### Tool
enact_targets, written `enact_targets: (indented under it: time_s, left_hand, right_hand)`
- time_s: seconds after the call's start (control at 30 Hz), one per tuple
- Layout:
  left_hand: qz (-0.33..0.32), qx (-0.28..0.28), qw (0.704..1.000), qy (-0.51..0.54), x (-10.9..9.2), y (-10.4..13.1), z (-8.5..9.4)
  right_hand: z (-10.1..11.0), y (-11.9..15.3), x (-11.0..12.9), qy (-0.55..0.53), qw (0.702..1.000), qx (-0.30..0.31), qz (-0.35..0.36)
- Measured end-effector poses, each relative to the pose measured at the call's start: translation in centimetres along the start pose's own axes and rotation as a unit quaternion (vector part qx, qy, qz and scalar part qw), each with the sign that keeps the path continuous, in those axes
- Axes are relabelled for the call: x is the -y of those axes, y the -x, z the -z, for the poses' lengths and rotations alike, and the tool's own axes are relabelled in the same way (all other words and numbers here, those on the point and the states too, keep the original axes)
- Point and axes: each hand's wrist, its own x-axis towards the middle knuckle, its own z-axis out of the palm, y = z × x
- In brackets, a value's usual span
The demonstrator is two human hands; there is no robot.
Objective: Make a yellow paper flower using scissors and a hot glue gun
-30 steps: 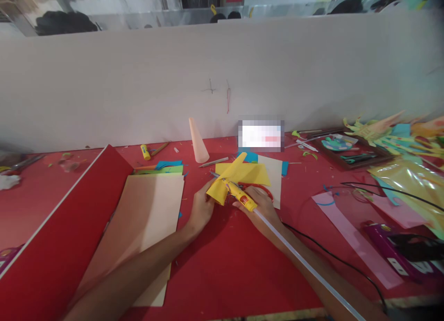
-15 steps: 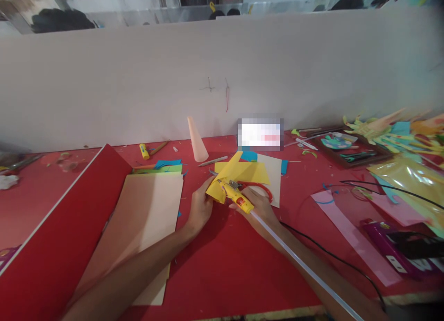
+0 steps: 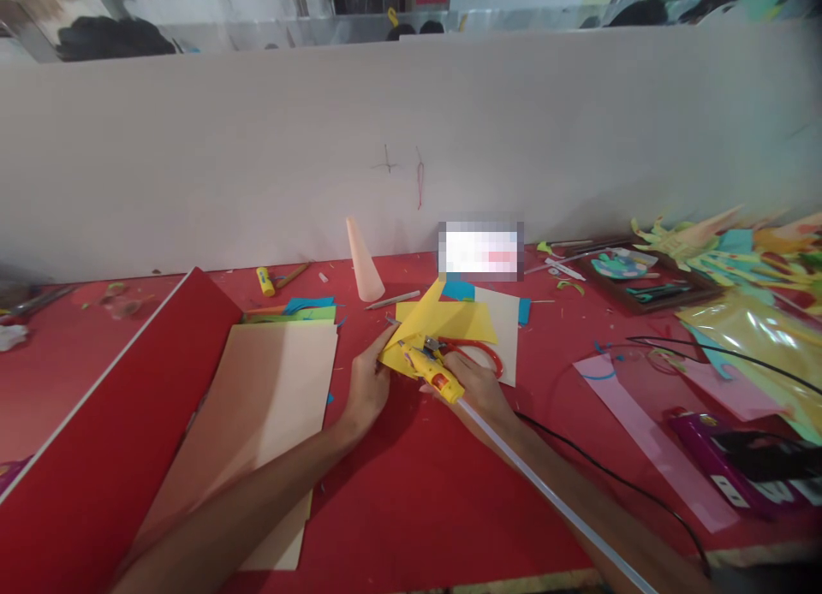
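Note:
My left hand (image 3: 371,378) pinches the lower left edge of a folded or rolled piece of yellow paper (image 3: 424,310), whose pointed end slants up and to the right. My right hand (image 3: 480,387) is wrapped round a yellow hot glue gun (image 3: 444,383), its nozzle close against the paper. A long translucent glue stick (image 3: 533,467) runs out of the gun's rear over my right forearm. Just behind the gun lie red-handled scissors (image 3: 497,361), partly hidden. Under them are a flat yellow sheet (image 3: 475,318) and a pale card (image 3: 507,320).
A peach paper cone (image 3: 365,269) stands upright by the white partition (image 3: 257,166). To the left, a stack of peach sheets (image 3: 282,380) sits beside a red board (image 3: 128,406). Rightward are a pink strip (image 3: 655,440), a purple box (image 3: 699,448), a brown tray (image 3: 642,301) and a black cord (image 3: 604,466).
The glue gun has tilted slightly and shifted a little left and down along the yellow paper. My left hand keeps its hold on the paper. The whole view has moved slightly.

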Motion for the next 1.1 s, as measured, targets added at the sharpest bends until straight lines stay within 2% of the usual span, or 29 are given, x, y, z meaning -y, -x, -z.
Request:
enact_targets:
  time_s: [0.27,0.53,0.73,0.93,1.03,1.1]
  left_hand:
    - [-0.001,0.003,1.000,-0.015,-0.1,0.0,0.1]
    - [0.019,0.011,1.000,0.017,0.1,-0.1,0.2]
    - [0.018,0.000,1.000,0.022,0.1,-0.2,0.3]
    - [0.033,-0.021,0.998,0.039,-0.5,-0.2,0.1]
    - [0.034,-0.024,0.998,0.051,-0.4,-0.1,0.0]
    - [0.039,-0.022,0.997,0.065,-0.3,-0.1,0.0]
  right_hand:
    - [0.1,0.2,0.2,-0.019,1.000,0.012,-0.002]
    - [1.8,-0.5,1.5,-0.030,0.999,0.028,0.017]
    - [2.7,-0.7,1.5,-0.107,0.993,0.041,-0.013]
    - [3.6,-1.3,-0.6,-0.089,0.993,0.017,-0.070]
    - [5.1,-1.9,-2.9,-0.054,0.993,0.038,-0.100]
    - [6.2,-2.3,-4.7,-0.013,0.994,0.015,-0.105]
